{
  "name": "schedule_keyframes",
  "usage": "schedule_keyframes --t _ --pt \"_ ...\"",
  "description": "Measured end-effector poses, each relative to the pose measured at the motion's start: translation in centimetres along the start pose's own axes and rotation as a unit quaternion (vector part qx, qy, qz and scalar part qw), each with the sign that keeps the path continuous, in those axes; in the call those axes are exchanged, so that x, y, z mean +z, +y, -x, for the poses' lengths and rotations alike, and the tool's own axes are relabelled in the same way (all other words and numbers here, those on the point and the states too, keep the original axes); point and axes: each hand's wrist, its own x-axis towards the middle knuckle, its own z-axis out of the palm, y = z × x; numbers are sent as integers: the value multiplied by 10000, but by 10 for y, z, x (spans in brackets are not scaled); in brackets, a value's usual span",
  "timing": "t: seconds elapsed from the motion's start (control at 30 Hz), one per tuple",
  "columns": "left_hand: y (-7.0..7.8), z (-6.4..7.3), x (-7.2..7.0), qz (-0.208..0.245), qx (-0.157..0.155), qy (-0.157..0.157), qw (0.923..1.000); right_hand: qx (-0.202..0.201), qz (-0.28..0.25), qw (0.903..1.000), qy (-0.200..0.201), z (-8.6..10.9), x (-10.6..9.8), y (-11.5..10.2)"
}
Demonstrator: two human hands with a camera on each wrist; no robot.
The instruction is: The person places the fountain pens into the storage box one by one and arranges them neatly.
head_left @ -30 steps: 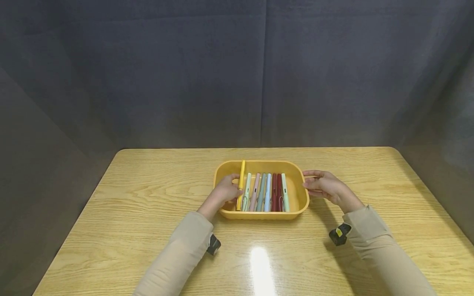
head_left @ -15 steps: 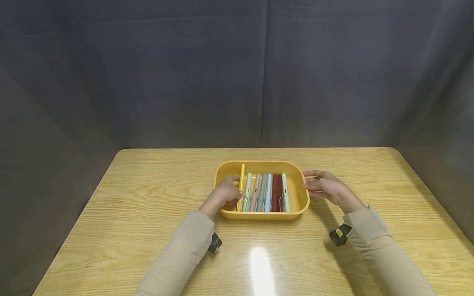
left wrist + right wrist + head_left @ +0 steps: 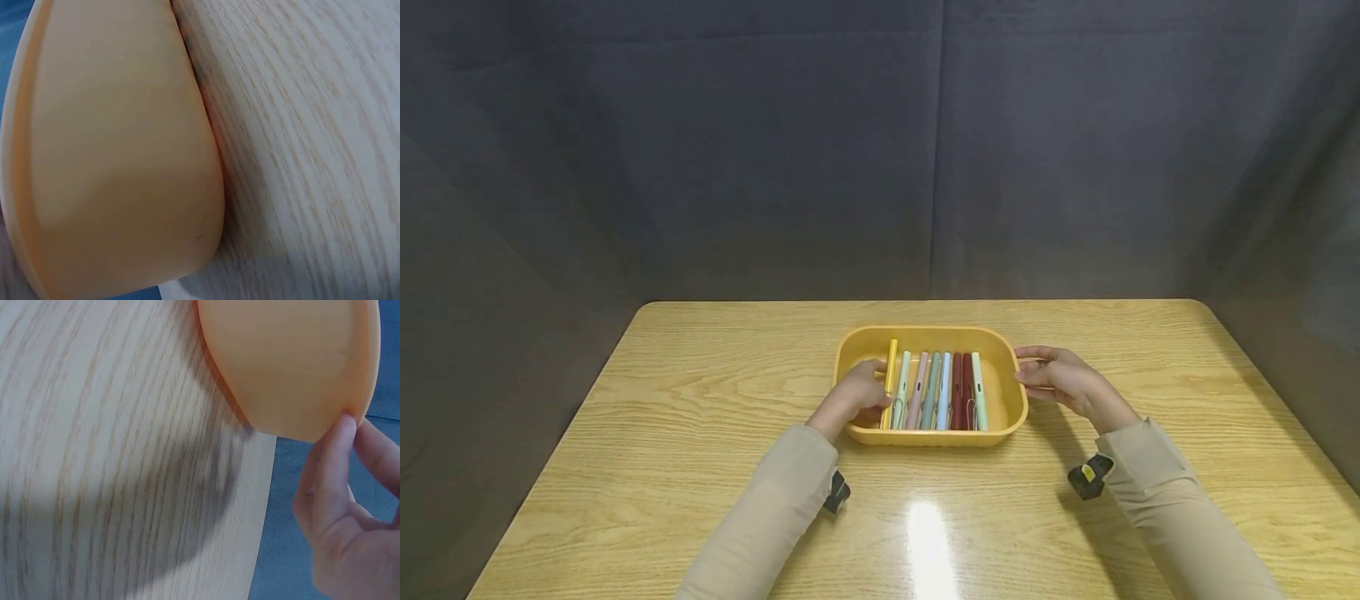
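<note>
A yellow plastic tray (image 3: 936, 437) stands in the middle of the table. My left hand (image 3: 859, 393) reaches over its left end and pinches a yellow pen (image 3: 891, 367) between thumb and fingers. Beside that pen several clip pens lie in a row: pale green (image 3: 902, 379), pink (image 3: 918, 382), grey-green, light blue (image 3: 944, 383), two dark red (image 3: 962, 383) and mint green (image 3: 979, 383). At the tray's right end, my right hand (image 3: 1070, 383) holds the rim with its fingertips, also seen in the right wrist view. The left wrist view shows mainly the tray's outer wall (image 3: 125, 144).
The wooden table (image 3: 700, 367) extends around the tray on all sides. Dark curtains (image 3: 775, 167) hang behind it and at both sides. A bright light reflection lies on the front of the table. Each sleeve carries a small black camera (image 3: 1090, 477).
The yellow pen has come down, its far end dropping from the back rim to inside the tray, beside the row. My left hand has shifted only slightly, and my right hand stays at the rim.
</note>
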Motion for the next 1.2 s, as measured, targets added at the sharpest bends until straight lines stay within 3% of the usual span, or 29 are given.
schedule_keyframes --t 0.5,0.83,1.2 --pt "-2 -2 2 -48 -62 -36 10000 27 119 9999 34 0 1 0" --pt "-3 -3 1 -60 23 -96 9999 35 -118 9999 13 0 0 1" --pt "-2 -5 1 -156 -135 32 9998 -29 -270 9996 26 -2 1 4"
